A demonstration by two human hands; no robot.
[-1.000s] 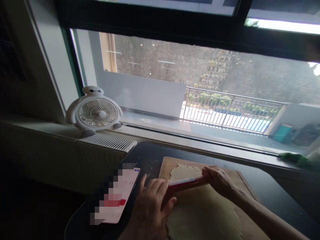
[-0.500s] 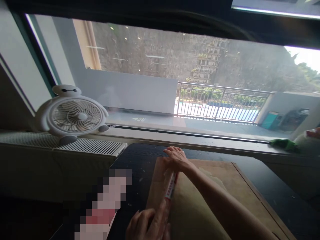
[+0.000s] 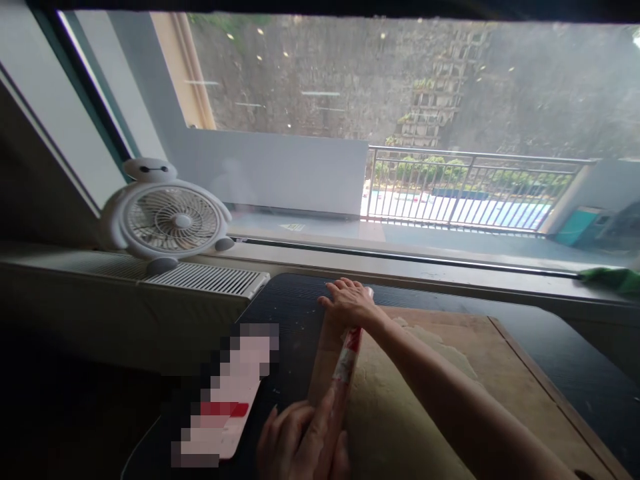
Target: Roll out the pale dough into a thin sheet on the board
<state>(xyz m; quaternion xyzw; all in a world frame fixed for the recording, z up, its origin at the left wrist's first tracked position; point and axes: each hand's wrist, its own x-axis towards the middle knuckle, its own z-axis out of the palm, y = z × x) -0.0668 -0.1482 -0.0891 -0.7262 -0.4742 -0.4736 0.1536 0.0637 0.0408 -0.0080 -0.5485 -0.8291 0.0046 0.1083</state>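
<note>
A rolling pin point(image 3: 345, 363) with a red and white label lies lengthwise along the left edge of a wide, thin sheet of pale dough point(image 3: 387, 407). Beneath the dough is a wooden board point(image 3: 510, 373) on a dark table. My left hand point(image 3: 300, 437) is closed round the near end of the pin, its index finger stretched along it. Over the far part of the pin lies my right hand point(image 3: 347, 300), palm down, fingers spread towards the left. The pin's far tip shows just beyond that hand. My right forearm crosses above the dough and hides part of it.
A pinkish flat object point(image 3: 235, 413), mostly pixelated, lies on the dark table point(image 3: 285, 313) left of the board. Behind stands a white fan point(image 3: 180, 220) on a radiator point(image 3: 225, 277). A green cloth point(image 3: 613, 280) is on the windowsill at right.
The view has tilted down and shifted slightly left. The pin has turned about its length, so its label shows differently. Both hands remain on it.
</note>
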